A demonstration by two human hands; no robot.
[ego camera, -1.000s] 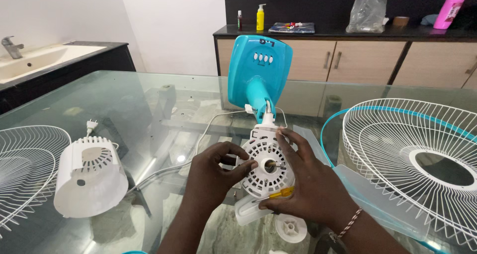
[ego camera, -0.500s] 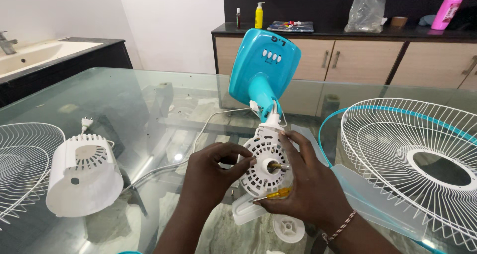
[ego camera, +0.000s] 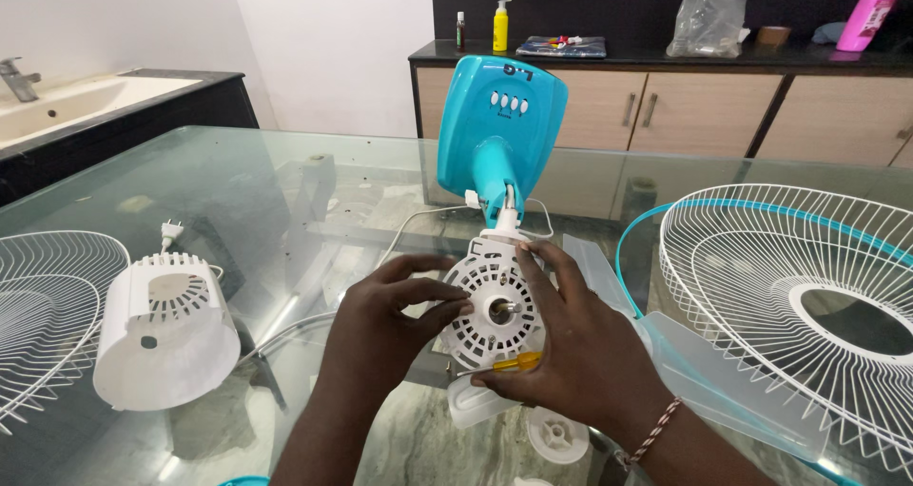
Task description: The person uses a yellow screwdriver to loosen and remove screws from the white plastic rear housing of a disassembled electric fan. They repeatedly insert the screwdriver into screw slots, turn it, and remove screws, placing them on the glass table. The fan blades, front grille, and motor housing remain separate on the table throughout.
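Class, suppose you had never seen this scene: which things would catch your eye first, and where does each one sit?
First, at the centre, the left hand and right hand grip a white fan motor housing on a turquoise fan base lying on the glass table. A large wire fan guard fills the right side. A white motor cover lies at the left.
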